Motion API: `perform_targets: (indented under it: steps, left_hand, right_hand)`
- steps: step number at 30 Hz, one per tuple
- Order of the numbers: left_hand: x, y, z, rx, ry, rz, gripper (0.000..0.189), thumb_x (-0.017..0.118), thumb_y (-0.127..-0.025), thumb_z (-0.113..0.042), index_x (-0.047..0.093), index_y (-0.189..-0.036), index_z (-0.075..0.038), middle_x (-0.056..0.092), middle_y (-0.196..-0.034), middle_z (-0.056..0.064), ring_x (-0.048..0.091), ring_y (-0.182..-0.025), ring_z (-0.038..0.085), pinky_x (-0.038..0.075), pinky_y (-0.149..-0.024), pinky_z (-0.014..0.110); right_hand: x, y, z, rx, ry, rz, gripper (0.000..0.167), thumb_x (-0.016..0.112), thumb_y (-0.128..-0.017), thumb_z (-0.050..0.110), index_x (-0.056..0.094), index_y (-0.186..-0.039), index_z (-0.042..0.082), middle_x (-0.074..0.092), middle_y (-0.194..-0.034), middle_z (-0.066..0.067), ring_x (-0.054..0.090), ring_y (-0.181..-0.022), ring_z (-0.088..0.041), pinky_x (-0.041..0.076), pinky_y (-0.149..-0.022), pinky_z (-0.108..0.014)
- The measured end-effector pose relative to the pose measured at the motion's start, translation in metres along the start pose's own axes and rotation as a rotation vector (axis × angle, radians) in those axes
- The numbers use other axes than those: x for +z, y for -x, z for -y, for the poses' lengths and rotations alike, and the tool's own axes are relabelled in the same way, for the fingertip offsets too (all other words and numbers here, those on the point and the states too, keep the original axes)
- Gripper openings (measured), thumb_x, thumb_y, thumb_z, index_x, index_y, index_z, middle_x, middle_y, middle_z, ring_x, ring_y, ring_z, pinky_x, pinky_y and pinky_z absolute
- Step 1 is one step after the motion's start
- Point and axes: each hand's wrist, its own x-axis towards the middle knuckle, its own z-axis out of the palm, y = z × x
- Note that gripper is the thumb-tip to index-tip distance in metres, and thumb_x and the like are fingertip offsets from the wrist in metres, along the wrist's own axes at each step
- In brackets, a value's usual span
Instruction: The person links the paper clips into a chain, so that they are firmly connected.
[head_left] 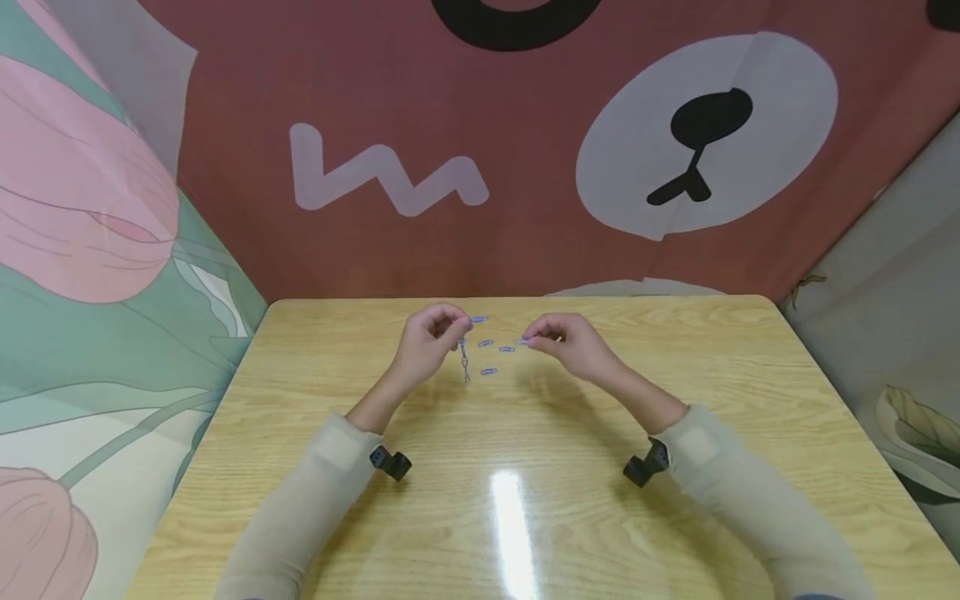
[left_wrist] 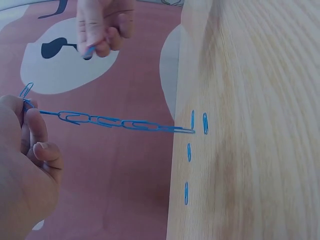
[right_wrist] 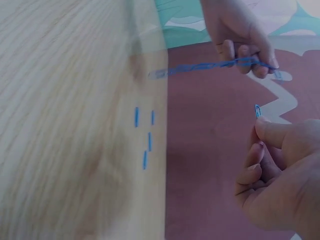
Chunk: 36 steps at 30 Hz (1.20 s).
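My left hand pinches the upper end of a chain of linked blue paper clips between thumb and fingers. The chain hangs down from there over the far part of the table, and one clip's end sticks out past the fingertips. To its right, my right hand holds a single blue paper clip between thumb and forefinger, with the clip's end poking out toward the left hand. The two hands are apart, both raised above the tabletop. Several loose blue paper clips lie flat on the wood between and below them.
The light wooden table ends just beyond the hands, against a reddish-brown cloth with a cartoon face. A floral cloth hangs on the left side. Small black cameras are strapped at both wrists.
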Motion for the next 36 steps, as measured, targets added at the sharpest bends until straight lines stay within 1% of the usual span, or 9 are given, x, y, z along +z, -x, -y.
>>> perform_targets:
  steps: [4, 7, 11, 14, 15, 18, 22, 29, 36]
  left_hand:
    - [0.000, 0.000, 0.002, 0.021, 0.007, 0.004, 0.010, 0.062, -0.101, -0.001, 0.068, -0.099, 0.007, 0.066, -0.088, 0.007, 0.054, -0.066, 0.012, 0.047, -0.059, 0.021]
    - [0.000, 0.000, 0.002, 0.035, 0.004, 0.011, 0.010, 0.062, -0.101, -0.002, 0.068, -0.099, 0.006, 0.067, -0.088, 0.010, 0.054, -0.065, 0.012, 0.047, -0.058, 0.024]
    - [0.002, 0.000, -0.001, 0.015, -0.007, 0.008, 0.010, 0.061, -0.100, 0.001, 0.067, -0.099, 0.009, 0.066, -0.088, 0.013, 0.052, -0.065, 0.014, 0.045, -0.058, 0.023]
    - [0.005, 0.001, -0.013, -0.003, -0.012, 0.007, 0.009, 0.060, -0.099, 0.005, 0.066, -0.098, 0.012, 0.066, -0.088, 0.015, 0.052, -0.065, 0.013, 0.044, -0.059, 0.020]
    - [0.005, 0.002, -0.018, -0.004, -0.012, 0.007, 0.009, 0.060, -0.099, 0.006, 0.065, -0.098, 0.013, 0.066, -0.088, 0.015, 0.052, -0.065, 0.012, 0.045, -0.059, 0.020]
    - [0.007, 0.002, -0.030, -0.003, -0.013, 0.010, 0.008, 0.060, -0.099, 0.007, 0.065, -0.097, 0.013, 0.066, -0.086, 0.011, 0.053, -0.065, 0.009, 0.046, -0.060, 0.021]
    - [0.008, 0.002, -0.034, -0.004, -0.004, 0.008, 0.008, 0.060, -0.099, 0.006, 0.065, -0.096, 0.013, 0.065, -0.085, 0.008, 0.052, -0.064, 0.008, 0.045, -0.059, 0.019]
    - [0.010, 0.000, -0.032, -0.005, 0.010, 0.020, 0.008, 0.060, -0.099, 0.007, 0.064, -0.096, 0.014, 0.064, -0.086, 0.021, 0.050, -0.064, 0.007, 0.042, -0.058, 0.018]
    - [0.010, -0.001, -0.034, -0.011, 0.025, 0.031, 0.011, 0.060, -0.100, 0.005, 0.064, -0.098, 0.015, 0.060, -0.088, 0.035, 0.049, -0.064, 0.006, 0.040, -0.057, 0.018]
  right_hand:
    - [-0.003, -0.003, 0.009, 0.011, -0.016, -0.016, 0.008, 0.068, -0.099, 0.012, 0.075, -0.102, 0.009, 0.070, -0.095, -0.004, 0.055, -0.077, -0.023, 0.046, -0.065, -0.028]
    - [-0.004, -0.005, 0.015, 0.025, -0.031, -0.024, 0.008, 0.068, -0.099, 0.012, 0.075, -0.102, 0.009, 0.071, -0.096, -0.005, 0.056, -0.079, -0.031, 0.046, -0.064, -0.028]
    - [-0.005, -0.009, 0.023, 0.012, -0.034, -0.031, 0.008, 0.068, -0.099, 0.012, 0.074, -0.101, 0.007, 0.070, -0.095, -0.007, 0.056, -0.078, -0.031, 0.045, -0.063, -0.028]
    - [-0.005, -0.011, 0.030, -0.007, -0.032, -0.035, 0.009, 0.068, -0.099, 0.013, 0.073, -0.101, 0.005, 0.070, -0.094, -0.006, 0.054, -0.076, -0.025, 0.044, -0.063, -0.028]
    - [-0.005, -0.011, 0.033, -0.011, -0.034, -0.036, 0.010, 0.068, -0.099, 0.013, 0.073, -0.101, 0.005, 0.070, -0.094, -0.006, 0.054, -0.077, -0.026, 0.045, -0.064, -0.028]
    - [-0.004, -0.014, 0.040, -0.022, -0.037, -0.039, 0.009, 0.069, -0.099, 0.015, 0.072, -0.101, 0.006, 0.068, -0.092, -0.006, 0.054, -0.077, -0.026, 0.044, -0.064, -0.029]
    - [-0.001, -0.018, 0.046, -0.033, -0.031, -0.046, 0.006, 0.070, -0.098, 0.015, 0.073, -0.099, 0.010, 0.069, -0.090, -0.007, 0.053, -0.075, -0.024, 0.044, -0.064, -0.030]
    - [0.005, -0.025, 0.051, -0.046, -0.053, -0.049, 0.006, 0.071, -0.098, 0.014, 0.074, -0.097, 0.009, 0.070, -0.087, -0.004, 0.056, -0.074, -0.023, 0.045, -0.064, -0.029]
    - [0.009, -0.027, 0.052, -0.023, -0.061, -0.037, 0.008, 0.072, -0.097, 0.017, 0.075, -0.098, 0.010, 0.070, -0.086, -0.004, 0.058, -0.078, -0.033, 0.046, -0.065, -0.030]
